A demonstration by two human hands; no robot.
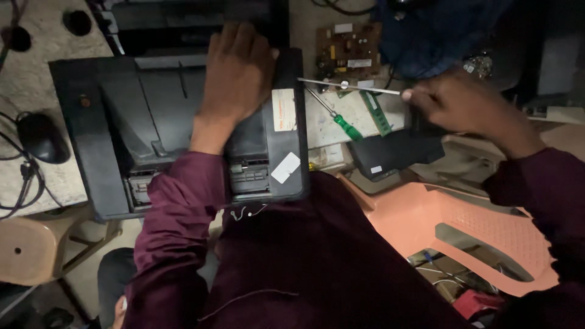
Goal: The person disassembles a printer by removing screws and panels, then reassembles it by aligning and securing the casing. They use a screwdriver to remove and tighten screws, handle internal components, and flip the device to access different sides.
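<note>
Dim worktop [36, 55] carries the printer [122, 122], casing on, which I pin with my flat, spread left hand [237, 76] while my right hand [454, 103] pinches a rod [347, 86] beside it, a screwdriver [335, 117] lying idle.

Matt black plastic printer [152, 116]; beside it a shiny thin metal rod [347, 86], a glossy green-handled screwdriver [338, 119], smooth salmon plastic chair [463, 225].

— Dim overall; the corners fall into near-black shadow.
— The brightest patch is the pale worktop [42, 36], and the right hand [454, 100] looks slightly motion-blurred, perhaps.
</note>
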